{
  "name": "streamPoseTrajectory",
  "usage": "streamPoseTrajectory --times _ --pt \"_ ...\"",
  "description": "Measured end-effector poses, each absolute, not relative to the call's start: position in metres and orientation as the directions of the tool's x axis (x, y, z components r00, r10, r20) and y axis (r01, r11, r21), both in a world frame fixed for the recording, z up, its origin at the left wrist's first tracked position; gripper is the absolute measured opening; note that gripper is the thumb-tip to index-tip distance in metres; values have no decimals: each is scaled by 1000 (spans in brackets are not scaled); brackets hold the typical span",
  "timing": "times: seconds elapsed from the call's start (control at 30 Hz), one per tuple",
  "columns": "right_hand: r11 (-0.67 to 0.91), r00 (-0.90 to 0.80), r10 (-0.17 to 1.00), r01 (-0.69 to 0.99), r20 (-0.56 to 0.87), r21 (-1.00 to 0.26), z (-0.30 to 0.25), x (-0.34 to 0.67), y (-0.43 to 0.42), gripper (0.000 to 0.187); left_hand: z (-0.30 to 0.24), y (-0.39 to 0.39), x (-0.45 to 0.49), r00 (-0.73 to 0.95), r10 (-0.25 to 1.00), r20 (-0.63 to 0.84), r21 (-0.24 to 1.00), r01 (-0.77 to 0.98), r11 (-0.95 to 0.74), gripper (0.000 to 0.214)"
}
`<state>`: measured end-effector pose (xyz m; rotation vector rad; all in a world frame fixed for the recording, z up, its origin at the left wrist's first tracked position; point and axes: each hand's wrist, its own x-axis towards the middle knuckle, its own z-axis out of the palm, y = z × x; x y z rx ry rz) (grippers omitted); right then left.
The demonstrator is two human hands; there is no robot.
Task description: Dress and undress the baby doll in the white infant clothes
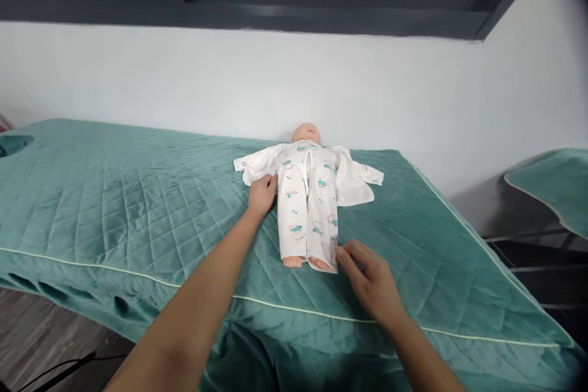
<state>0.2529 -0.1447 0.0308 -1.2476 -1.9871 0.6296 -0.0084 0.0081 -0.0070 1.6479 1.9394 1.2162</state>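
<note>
A baby doll (307,133) lies on its back on a green quilted bed cover (114,208), head toward the wall. It wears a white printed baby suit (305,208) whose top lies open at both sides. My left hand (261,194) rests on the left flap of the top beside the doll's waist, fingers curled onto the cloth. My right hand (370,282) lies by the doll's right trouser leg near the foot, fingertips touching the hem, fingers slightly bent and apart.
The bed stands against a white wall (413,92) under a dark-framed window (321,6). A face hole (13,144) shows at the bed's far left. A second green-covered bed (555,187) stands at the right, with a gap and dark floor between.
</note>
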Motion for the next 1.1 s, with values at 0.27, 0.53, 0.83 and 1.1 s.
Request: streamPoseTrajectory --times 0.27,0.53,0.83,1.1 --pt "255 3 959 424 283 -869 59 235 -39 33 1 12 -7 -370 846 384 823 552 -133 32" --pt "264 94 943 373 320 -889 60 203 127 19 27 117 -3 -288 819 497 681 714 -163 11" --pt "246 14 958 481 288 -842 29 229 158 28 28 129 -9 -124 946 299 739 658 -147 19" --pt "272 -230 955 435 186 -858 34 239 163 34 37 131 -8 -77 971 226 823 549 -147 18"
